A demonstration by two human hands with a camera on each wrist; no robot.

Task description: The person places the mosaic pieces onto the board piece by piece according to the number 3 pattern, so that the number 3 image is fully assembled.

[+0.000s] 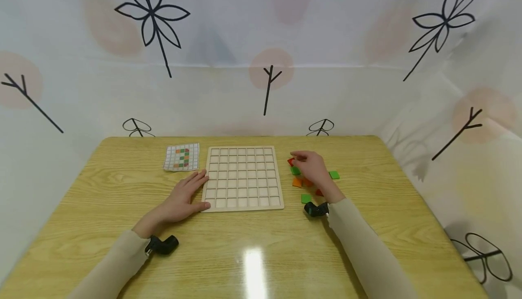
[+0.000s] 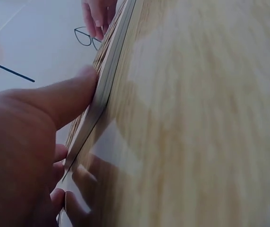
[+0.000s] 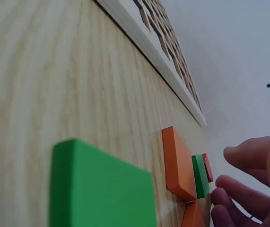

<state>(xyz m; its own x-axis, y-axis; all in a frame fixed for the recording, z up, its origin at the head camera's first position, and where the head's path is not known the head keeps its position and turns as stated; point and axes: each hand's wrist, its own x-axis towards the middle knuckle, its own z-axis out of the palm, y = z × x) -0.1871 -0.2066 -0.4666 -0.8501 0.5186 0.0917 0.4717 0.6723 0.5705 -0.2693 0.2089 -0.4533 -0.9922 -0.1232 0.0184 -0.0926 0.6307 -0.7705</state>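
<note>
A pale wooden board (image 1: 242, 176) with a grid of square recesses lies flat on the table. My left hand (image 1: 181, 200) rests at its left side, thumb and fingertips touching the edge, fingers fairly straight. Over a loose group of coloured square tiles to the right of the board hovers my right hand (image 1: 313, 167). Its thumb and fingers stand apart in the right wrist view, with nothing seen between them. Nearest to it are a red tile (image 1: 290, 161), a green tile (image 1: 295, 171) and an orange tile (image 1: 297, 182). The hand partly hides other tiles.
A paper card (image 1: 182, 157) printed with a coloured grid lies left of the board. One green tile (image 1: 334, 175) sits right of the right hand, another green tile (image 1: 306, 198) nearer the front. A red tile (image 1: 319, 192) shows beside the right wrist. Patterned cloth hangs behind the table.
</note>
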